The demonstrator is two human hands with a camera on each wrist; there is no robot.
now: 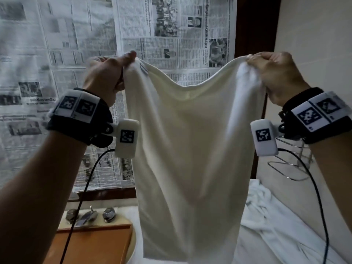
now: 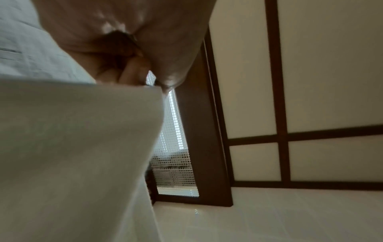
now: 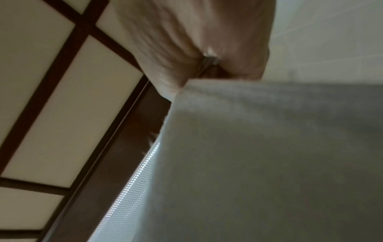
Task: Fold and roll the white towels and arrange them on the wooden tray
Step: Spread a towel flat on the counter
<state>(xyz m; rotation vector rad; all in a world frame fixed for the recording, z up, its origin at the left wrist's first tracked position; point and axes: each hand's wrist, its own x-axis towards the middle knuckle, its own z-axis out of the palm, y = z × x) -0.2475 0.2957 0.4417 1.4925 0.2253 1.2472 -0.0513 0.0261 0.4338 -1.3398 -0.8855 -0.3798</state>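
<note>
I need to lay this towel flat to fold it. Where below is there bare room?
The wooden tray at lower left shows bare wood, bordered by the taps behind it. The right is crowded with crumpled white towels. The held towel, gripped by left hand and right hand, hides the middle.

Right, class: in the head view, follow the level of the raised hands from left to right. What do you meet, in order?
Newspaper-covered window → left hand → white towel, held up by its top corners → right hand → cream wall.
</note>
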